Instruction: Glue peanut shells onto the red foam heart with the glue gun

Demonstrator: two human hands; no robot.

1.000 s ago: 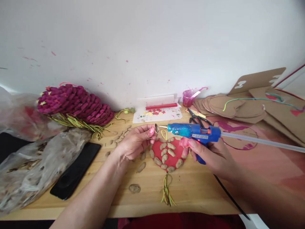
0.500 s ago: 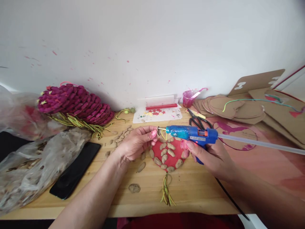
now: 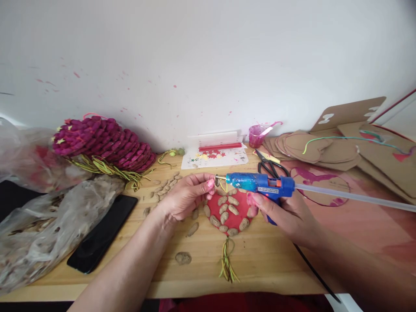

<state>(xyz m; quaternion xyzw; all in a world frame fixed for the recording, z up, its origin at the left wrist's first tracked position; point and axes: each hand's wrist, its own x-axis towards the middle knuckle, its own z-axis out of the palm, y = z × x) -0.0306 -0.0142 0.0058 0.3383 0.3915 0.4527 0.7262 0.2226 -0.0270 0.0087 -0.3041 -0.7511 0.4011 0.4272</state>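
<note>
Since the earlier frames the blue glue gun point(image 3: 260, 184) has slid left, so its metal nozzle now meets the small shell piece point(image 3: 216, 181), where before a gap lay between them. The left hand point(image 3: 185, 197) has its fingers point(image 3: 208, 184) clamped on that shell piece, holding it up just above the far edge of the red heart point(image 3: 229, 207), probably so glue lands on the piece and not on the bench point(image 3: 266, 255). The right hand point(image 3: 286, 212) is wrapped around the gun's grip, 1 finger on the trigger, with the gun level so the tip points straight at the piece. A clear glue stick point(image 3: 354, 197) juts out to the right behind the gun, and a black cord point(image 3: 312, 268) trails toward the near edge.

The heart lies flat between the 2 hands, part covered with peanut shells, and a yellow-green string tail point(image 3: 227, 264) hangs toward the near side. Loose shells point(image 3: 165, 184) sit to the left within easy reach, and 1 lone shell point(image 3: 183, 258) lies nearer. Black scissors point(image 3: 269, 164) rest just beyond the gun. On the far left are a purple woven pile point(image 3: 104, 141), plastic bags point(image 3: 48, 216) and a black phone point(image 3: 102, 234); cardboard pieces point(image 3: 341, 149) are stacked at far right.
</note>
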